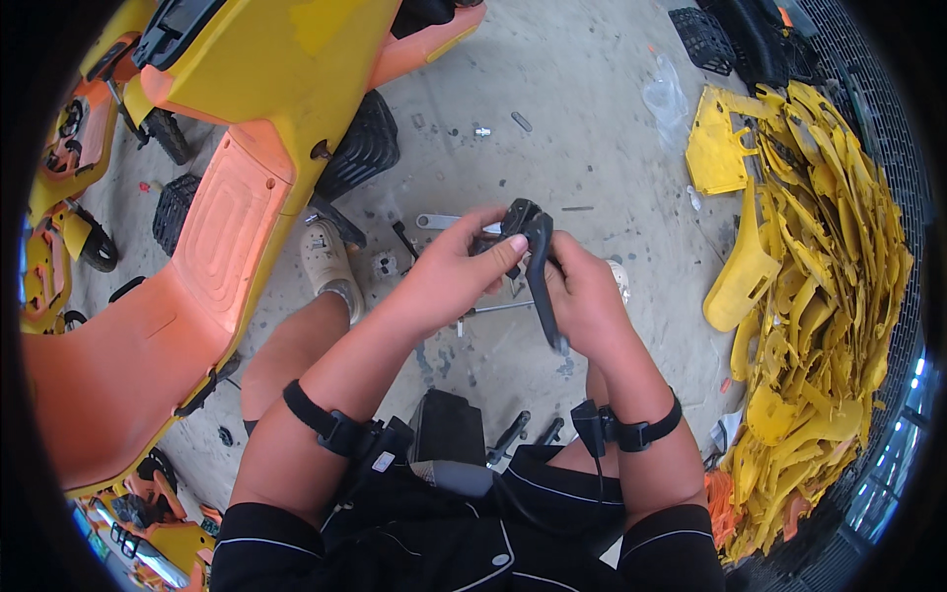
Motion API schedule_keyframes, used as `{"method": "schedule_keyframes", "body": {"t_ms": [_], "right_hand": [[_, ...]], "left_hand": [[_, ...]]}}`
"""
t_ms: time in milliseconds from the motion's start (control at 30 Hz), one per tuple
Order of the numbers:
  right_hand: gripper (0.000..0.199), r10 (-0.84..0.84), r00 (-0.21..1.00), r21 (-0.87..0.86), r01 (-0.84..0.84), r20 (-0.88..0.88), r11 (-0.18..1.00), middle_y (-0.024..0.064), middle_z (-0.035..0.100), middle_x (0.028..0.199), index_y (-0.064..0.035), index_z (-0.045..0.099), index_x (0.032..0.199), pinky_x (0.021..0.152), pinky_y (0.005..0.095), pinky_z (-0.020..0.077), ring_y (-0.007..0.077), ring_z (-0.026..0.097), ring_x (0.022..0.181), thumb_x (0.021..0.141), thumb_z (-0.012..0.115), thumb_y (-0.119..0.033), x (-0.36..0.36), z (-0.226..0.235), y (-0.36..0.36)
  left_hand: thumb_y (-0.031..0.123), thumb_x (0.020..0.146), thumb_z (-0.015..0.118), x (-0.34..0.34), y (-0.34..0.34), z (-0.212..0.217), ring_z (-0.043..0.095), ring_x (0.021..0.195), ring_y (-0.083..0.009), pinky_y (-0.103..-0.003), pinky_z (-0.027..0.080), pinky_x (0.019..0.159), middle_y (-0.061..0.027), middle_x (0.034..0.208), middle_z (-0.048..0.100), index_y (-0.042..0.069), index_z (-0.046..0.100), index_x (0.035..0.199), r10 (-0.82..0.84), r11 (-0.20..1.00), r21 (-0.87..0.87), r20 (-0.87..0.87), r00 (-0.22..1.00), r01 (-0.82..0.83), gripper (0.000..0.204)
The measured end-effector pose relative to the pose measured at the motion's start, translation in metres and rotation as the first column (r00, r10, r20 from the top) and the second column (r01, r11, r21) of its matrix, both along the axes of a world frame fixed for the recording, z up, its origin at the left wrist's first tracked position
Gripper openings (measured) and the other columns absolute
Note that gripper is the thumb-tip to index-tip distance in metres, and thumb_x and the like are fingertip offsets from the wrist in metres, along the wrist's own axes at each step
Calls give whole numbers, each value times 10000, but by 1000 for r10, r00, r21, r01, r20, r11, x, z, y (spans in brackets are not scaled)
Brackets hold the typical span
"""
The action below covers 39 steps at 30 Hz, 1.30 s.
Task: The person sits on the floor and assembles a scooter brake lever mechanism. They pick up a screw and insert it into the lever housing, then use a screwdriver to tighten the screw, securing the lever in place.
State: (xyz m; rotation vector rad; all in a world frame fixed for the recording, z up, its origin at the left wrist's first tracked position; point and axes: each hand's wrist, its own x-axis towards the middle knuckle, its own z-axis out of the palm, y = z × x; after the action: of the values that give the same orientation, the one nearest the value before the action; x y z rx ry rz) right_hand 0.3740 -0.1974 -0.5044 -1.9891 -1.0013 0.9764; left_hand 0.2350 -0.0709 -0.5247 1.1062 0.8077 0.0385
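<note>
In front of me I hold up a black brake lever [540, 281], its long curved blade pointing down toward me. My left hand [456, 264] is closed on the lever's mount at the upper end, with the thumb pressed against its side. On the other side my right hand [589, 296] has its fingers curled against the lever. Its fingertips are partly hidden behind the blade. Below the hands on the floor lie a silver wrench [435, 222], mostly beside my left fingers, and a thin metal rod [501, 308].
A yellow and orange scooter body [232, 197] stands close on the left, with more scooters [79, 148] behind it. To the right rises a heap of yellow plastic panels [819, 306]. A black basket [702, 39] and clear plastic bag [668, 99] lie at the far right.
</note>
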Motion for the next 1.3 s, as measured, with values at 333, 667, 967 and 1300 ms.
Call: {"method": "schedule_keyframes", "body": {"t_ms": [333,667,967,1300], "right_hand": [[138,-15,915,165,-56,403,985,138,658,915,-86,666,1086,697,460,510,376,649,850,976,629,-160,-1,-8,1],[124,-25,937,209,-52,349,976,157,644,909,-74,659,1064,704,474,496,395,636,836,968,627,-146,0,-7,-1],[177,-1,974,-43,11,228,999,185,677,905,-27,598,1139,759,418,530,352,674,856,985,556,-103,19,-7,-8],[229,-397,778,-164,364,-488,917,15,609,869,5,624,1119,636,277,476,95,493,642,1042,541,-194,19,-3,2]], "left_hand": [[381,1065,519,7,-11,-15,554,738,-123,-285,465,700,-12,905,633,37,649,1091,196,890,-436,94,976,-136,369],[318,1031,606,8,-17,-12,570,834,-117,-281,471,749,-30,1004,618,-6,583,1305,223,953,-225,69,972,-203,425],[174,900,789,0,-20,-9,590,1047,-133,-305,493,928,-70,1139,641,3,542,1400,71,897,427,109,991,-112,583],[205,838,838,-5,-19,-5,626,977,-153,-288,502,891,-99,1075,684,20,585,1363,45,784,617,57,997,-70,612]]}}
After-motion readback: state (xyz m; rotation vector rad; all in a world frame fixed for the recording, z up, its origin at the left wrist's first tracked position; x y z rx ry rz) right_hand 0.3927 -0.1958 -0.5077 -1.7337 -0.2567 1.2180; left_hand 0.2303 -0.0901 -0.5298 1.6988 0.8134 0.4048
